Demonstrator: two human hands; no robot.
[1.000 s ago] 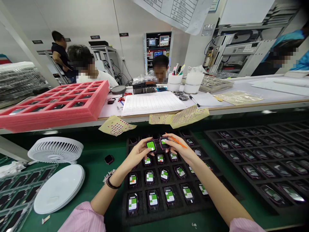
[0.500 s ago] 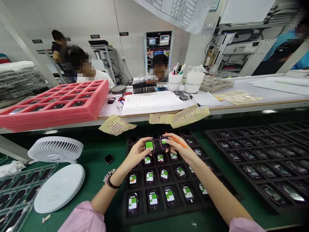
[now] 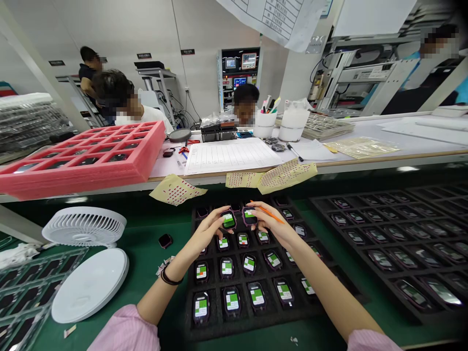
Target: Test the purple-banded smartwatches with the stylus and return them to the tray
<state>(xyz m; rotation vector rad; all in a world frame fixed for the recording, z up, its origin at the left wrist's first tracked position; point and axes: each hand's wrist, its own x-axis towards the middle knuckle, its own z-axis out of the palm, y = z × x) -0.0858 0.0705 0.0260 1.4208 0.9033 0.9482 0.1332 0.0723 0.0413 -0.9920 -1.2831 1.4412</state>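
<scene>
My left hand [image 3: 209,228] is closed round a smartwatch [image 3: 228,220] whose lit screen shows green and white. Beside it, my right hand [image 3: 271,219] grips a second smartwatch [image 3: 249,216], also lit, with an orange stick [image 3: 271,214], perhaps a pen, tucked along the fingers. Both watches are held just over a black foam tray [image 3: 215,330]. Several more watches sit in its slots, their screens mostly green and white, such as one watch [image 3: 231,300] in the front row.
A second black tray [image 3: 393,302] of watches lies to the right. On the left are a white fan [image 3: 87,287], clear plastic trays [image 3: 29,297] and a lone watch [image 3: 165,240]. The shelf ahead bears a pink foam tray [image 3: 146,161] and paper sheets [image 3: 234,156]. People sit beyond it.
The watch in my left hand has turned slightly; its screen went from mostly green to green above a dark lower part. My left thumb has drawn back from the screen. My right hand stays in place.
</scene>
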